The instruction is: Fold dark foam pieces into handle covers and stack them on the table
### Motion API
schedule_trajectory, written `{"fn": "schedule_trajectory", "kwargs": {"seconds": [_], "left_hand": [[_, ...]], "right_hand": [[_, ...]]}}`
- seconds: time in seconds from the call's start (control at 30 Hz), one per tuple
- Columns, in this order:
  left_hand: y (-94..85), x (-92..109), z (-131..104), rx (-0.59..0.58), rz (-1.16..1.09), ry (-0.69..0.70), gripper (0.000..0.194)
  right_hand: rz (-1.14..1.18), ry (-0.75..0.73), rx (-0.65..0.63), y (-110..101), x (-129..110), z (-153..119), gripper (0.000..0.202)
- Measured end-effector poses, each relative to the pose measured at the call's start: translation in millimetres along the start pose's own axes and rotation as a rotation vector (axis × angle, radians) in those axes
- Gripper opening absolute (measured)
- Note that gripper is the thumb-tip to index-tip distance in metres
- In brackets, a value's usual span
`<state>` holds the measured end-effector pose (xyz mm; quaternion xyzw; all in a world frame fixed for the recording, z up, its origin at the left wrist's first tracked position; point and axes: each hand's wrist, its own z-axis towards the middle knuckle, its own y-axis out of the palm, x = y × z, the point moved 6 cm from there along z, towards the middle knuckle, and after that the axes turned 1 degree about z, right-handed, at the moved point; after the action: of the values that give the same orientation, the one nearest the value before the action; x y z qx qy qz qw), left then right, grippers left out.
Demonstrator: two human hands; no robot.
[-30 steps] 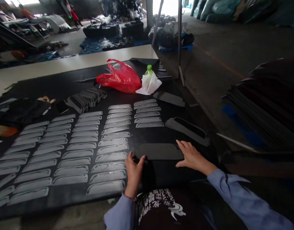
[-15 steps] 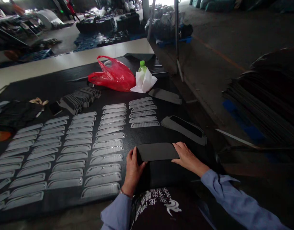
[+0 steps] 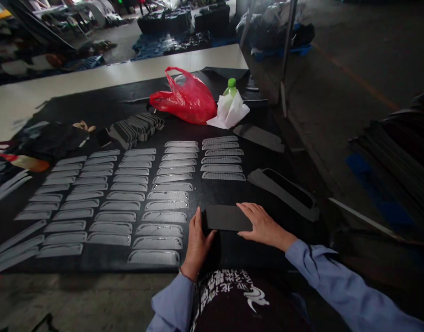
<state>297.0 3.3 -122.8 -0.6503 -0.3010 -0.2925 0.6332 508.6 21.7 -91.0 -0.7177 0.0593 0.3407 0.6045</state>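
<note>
A flat dark grey panel (image 3: 227, 218) with rounded corners lies level between my hands, low over the black table surface. My left hand (image 3: 198, 244) is at its left end, fingers along the far corner and thumb at the near edge. My right hand (image 3: 263, 226) grips the right end, fingers over the far edge and thumb at the near side. To the right sits a grey piece with a black oblong inset (image 3: 284, 193). Left of my hands, light grey curved-edge strips (image 3: 165, 216) lie in several columns.
Beyond the strips are a red plastic bag (image 3: 191, 101), a green-capped bottle (image 3: 232, 85) and white crumpled paper (image 3: 229, 110). A row of stacked grey pieces (image 3: 136, 128) stands at the back left. Another grey panel (image 3: 258, 137) lies near the table's right edge.
The view has shifted, so the table's things appear farther right and slightly higher. My right hand has slid inward over the panel, covering more of its right end.
</note>
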Motion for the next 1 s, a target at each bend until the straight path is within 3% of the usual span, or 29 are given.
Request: {"fn": "schedule_trajectory", "kwargs": {"seconds": [0.23,0.4,0.47,0.53,0.63,0.7,0.83,1.0], "left_hand": [[-4.4,3,-11,0.058,-0.030,-0.026,0.081],[-10.9,13,-24,0.176,0.164,0.063,0.079],[-5.3,26,-22,0.114,0.251,0.172,0.073],[8.1,41,-16,-0.044,0.317,0.312,0.070],[32.7,62,-1,-0.297,0.411,0.459,0.078],[45.2,70,9,-0.378,0.453,0.490,0.084],[58.3,76,23,-0.366,0.518,0.493,0.086],[59.8,71,23,-0.343,0.556,0.504,0.091]], "right_hand": [[0.304,0.169,-0.121,-10,22,15,0.075],[0.376,0.221,-0.099,-22,37,25,0.072],[0.370,0.222,-0.074,-26,44,28,0.072],[0.360,0.220,-0.057,-30,49,31,0.073],[0.345,0.211,-0.049,-33,53,36,0.072],[0.332,0.189,-0.050,-33,53,40,0.071],[0.295,0.141,-0.026,-29,53,49,0.069],[0.211,0.085,-0.003,-21,54,57,0.069]]}}
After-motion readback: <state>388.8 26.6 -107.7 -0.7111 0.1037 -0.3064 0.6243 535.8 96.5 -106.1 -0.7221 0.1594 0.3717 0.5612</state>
